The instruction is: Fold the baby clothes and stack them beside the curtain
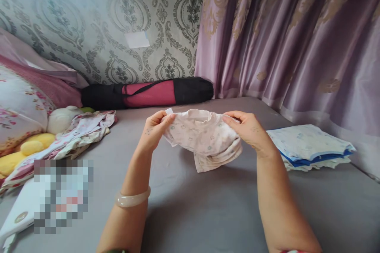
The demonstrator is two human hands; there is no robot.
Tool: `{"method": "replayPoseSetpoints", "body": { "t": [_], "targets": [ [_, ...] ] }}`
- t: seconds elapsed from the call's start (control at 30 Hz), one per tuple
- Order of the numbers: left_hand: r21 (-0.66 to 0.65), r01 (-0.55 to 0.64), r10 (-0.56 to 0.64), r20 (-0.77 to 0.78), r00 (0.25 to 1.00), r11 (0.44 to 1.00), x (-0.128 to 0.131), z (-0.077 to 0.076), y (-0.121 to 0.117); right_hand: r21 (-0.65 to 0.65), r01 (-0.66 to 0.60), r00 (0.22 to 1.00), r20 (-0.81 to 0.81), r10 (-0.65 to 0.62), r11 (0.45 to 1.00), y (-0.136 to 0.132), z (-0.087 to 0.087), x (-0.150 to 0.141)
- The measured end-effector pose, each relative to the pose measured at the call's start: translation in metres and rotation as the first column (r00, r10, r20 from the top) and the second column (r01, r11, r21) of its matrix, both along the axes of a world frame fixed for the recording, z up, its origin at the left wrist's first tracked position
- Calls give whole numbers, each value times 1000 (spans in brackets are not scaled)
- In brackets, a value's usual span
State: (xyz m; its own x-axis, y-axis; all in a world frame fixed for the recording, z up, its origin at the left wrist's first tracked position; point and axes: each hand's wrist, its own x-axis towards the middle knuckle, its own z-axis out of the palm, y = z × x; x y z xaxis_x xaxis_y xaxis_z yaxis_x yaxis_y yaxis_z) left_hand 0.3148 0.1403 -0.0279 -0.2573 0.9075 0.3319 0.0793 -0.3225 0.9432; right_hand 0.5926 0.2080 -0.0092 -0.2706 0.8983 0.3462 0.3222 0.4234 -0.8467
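A small pale baby shirt (pixel 204 134) with a light print hangs between my two hands, just above the grey bed sheet. My left hand (pixel 154 128) pinches it at one shoulder, where a white tag sticks up by the thumb. At the other shoulder my right hand (pixel 246 128) grips the cloth between thumb and fingers. The round neckline faces up, and the lower part droops in folds toward me. To the right of my right hand lies a stack of folded clothes (pixel 311 146), white printed and blue.
A black and pink long bag (pixel 151 94) lies against the patterned wall. On the left are a floral pillow (pixel 20 106), plush toys (pixel 32 148), a crumpled printed cloth (pixel 77 134) and a white device (pixel 23 209) with a cable. Purple curtains (pixel 267 39) hang at the right.
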Motion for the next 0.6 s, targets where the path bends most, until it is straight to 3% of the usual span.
{"method": "replayPoseSetpoints", "body": {
  "t": [0.13,0.23,0.3,0.37,0.43,0.47,0.53,0.57,0.6],
  "targets": [
    [-70,46,-59,-204,977,997,-14,18,-18,85,-21,985,174,6,996,-5,3,2],
    [-121,100,-140,-384,913,988,-30,31,-30,93,-63,959,282,35,994,-9,8,3],
    [-118,63,-115,-509,853,991,-42,41,-37,96,-95,933,355,55,991,-10,14,1],
    [-43,-22,-9,-612,791,999,-51,50,-42,138,-115,906,421,47,984,-12,25,-3],
    [139,-129,189,-661,726,982,-55,59,-46,265,-112,900,436,-16,958,-14,37,-9],
    [264,-196,324,-645,692,944,-55,63,-47,360,-96,910,410,-65,928,-14,43,-13],
    [509,-341,599,-526,604,791,-53,70,-49,557,-19,936,302,-181,830,-13,53,-21],
    [579,-385,681,-475,557,718,-52,73,-48,630,18,940,255,-228,777,-12,57,-26],
    [610,-403,719,-460,521,682,-52,76,-47,679,31,936,237,-259,733,-10,61,-30]
  ]
}}
